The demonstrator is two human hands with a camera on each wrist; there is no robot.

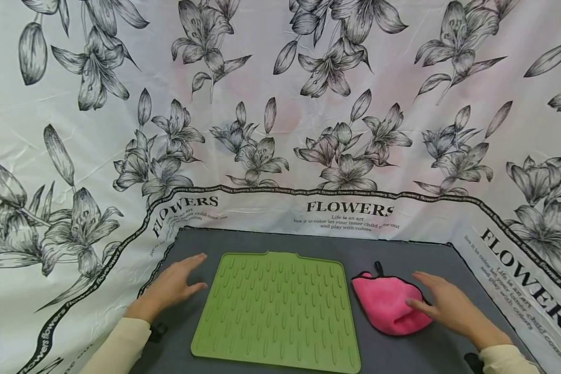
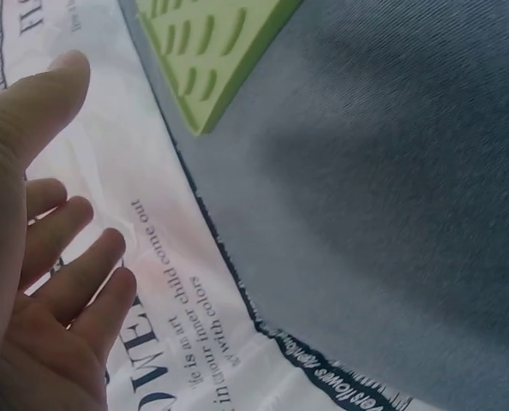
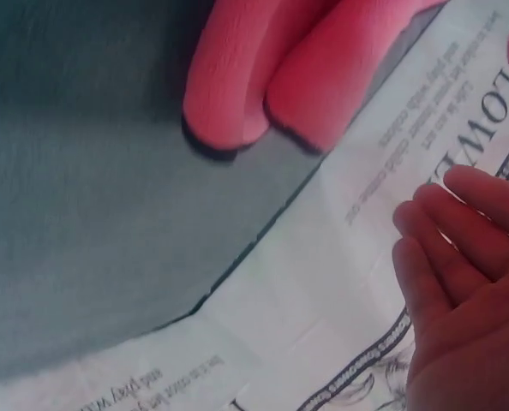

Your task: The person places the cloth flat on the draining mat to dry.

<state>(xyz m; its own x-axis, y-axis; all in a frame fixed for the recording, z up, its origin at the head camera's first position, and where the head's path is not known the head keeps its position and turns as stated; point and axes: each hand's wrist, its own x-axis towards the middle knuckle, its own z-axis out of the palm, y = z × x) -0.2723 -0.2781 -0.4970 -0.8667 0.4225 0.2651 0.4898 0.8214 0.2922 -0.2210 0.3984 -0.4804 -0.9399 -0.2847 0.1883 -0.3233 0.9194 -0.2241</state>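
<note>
A green ridged mat (image 1: pixel 276 306) lies flat in the middle of the dark grey surface. To its right sits a crumpled pink cloth (image 1: pixel 388 306) with dark edging and a small black loop. My left hand (image 1: pixel 179 280) is held off the mat's left side, fingers relaxed and holding nothing; the left wrist view shows its fingers apart from the mat's corner (image 2: pixel 199 103). My right hand (image 1: pixel 441 301) hovers at the cloth's right edge, thumb overlapping it in the head view. In the right wrist view, a gap separates the fingers from the pink cloth (image 3: pixel 323 77).
The grey surface (image 1: pixel 308 241) has a dark edge. White fabric printed with black lilies and the word FLOWERS (image 1: pixel 350 209) rises behind it and along both sides. Dark wrist straps (image 1: pixel 158 332) show near the cream sleeves (image 1: pixel 121 345).
</note>
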